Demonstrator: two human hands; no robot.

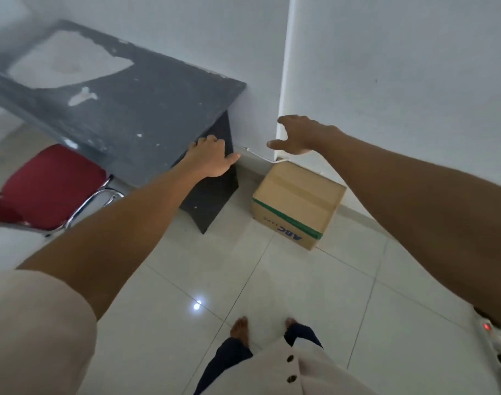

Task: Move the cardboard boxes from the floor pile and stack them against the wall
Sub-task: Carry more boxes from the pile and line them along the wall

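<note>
One brown cardboard box (pixel 297 203) with a green stripe and "ABC" print sits on the tiled floor, its back corner at the foot of the white wall (pixel 400 81). Both my arms reach forward above it. My left hand (pixel 211 158) hangs in front of the dark desk's side panel with fingers relaxed and holds nothing. My right hand (pixel 299 135) is spread, thumb out, in front of the wall's corner, above and behind the box, empty as well. No other boxes are in view.
A dark grey desk (pixel 124 109) with worn white patches stands against the wall to the left of the box. A red chair (pixel 50 186) with chrome legs is tucked beside it. A white power strip (pixel 494 337) lies at the right edge. My bare feet (pixel 240 329) stand on glossy tiles.
</note>
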